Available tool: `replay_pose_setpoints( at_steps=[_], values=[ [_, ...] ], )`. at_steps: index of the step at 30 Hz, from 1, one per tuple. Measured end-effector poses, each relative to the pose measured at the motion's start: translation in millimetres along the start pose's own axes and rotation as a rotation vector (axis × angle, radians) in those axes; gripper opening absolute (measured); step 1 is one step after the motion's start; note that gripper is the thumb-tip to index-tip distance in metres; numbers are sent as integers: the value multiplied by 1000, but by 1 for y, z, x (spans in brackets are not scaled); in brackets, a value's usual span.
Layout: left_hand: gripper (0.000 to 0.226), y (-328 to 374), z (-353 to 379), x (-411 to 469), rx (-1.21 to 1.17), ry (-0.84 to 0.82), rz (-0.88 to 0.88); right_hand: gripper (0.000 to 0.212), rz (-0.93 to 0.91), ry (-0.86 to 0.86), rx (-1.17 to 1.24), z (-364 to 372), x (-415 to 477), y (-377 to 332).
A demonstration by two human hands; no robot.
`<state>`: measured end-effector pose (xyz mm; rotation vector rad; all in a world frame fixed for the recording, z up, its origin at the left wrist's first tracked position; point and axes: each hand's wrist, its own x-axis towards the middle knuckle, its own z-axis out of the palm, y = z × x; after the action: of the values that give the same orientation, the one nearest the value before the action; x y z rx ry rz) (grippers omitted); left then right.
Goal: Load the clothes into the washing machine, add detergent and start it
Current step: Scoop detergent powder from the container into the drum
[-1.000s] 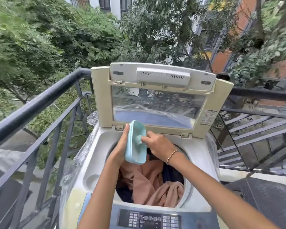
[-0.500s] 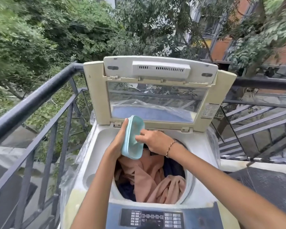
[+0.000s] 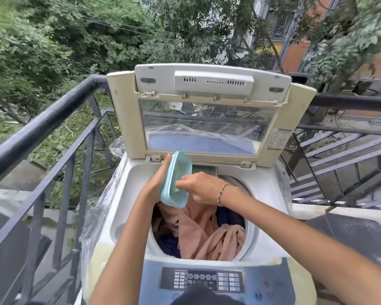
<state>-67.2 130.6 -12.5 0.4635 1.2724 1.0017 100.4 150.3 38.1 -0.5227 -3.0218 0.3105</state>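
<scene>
A top-loading washing machine [image 3: 271, 194] stands on a balcony with its lid [image 3: 128, 119] propped upright. Pink clothes [image 3: 202, 234] and dark blue clothes [image 3: 167, 243] fill the drum. My left hand [image 3: 156, 183] holds a light-blue detergent container [image 3: 176, 179] tipped on its side above the drum's back edge, its open face turned right. My right hand [image 3: 200, 187] reaches into the container with its fingertips; what they pinch is hidden. A beaded bracelet sits on the right wrist. The control panel [image 3: 202, 280] lies at the machine's front.
A black metal railing [image 3: 40, 126] runs along the left and behind the machine, with trees beyond. Clear plastic sheeting [image 3: 90, 219] hangs down the machine's left side. A dark flat surface [image 3: 356, 236] lies to the right, next to slanted railings.
The view has dropped slightly. The container has tilted a little, showing more of its inside, and my right fingers have shifted inside it. Both hands stay above the drum.
</scene>
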Motion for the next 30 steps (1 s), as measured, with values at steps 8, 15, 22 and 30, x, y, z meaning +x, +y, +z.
replay_pose_setpoints(
  at_steps=[8, 15, 22, 30],
  values=[
    [75, -4, -2, -10, -51, -37, -28, 4, 130, -190, 375, -9, 14, 3],
    [88, -19, -10, -5, -191, -60, -48, 13, 396, -250, 1051, 9, 4, 12],
    [89, -33, -10, -2, -445, -20, 8, 9, 574, -108, 1503, 31, -2, 16],
    [75, -44, 1, 7, -526, 101, 160, 15, 741, 206, 1697, 30, -6, 36]
  ],
)
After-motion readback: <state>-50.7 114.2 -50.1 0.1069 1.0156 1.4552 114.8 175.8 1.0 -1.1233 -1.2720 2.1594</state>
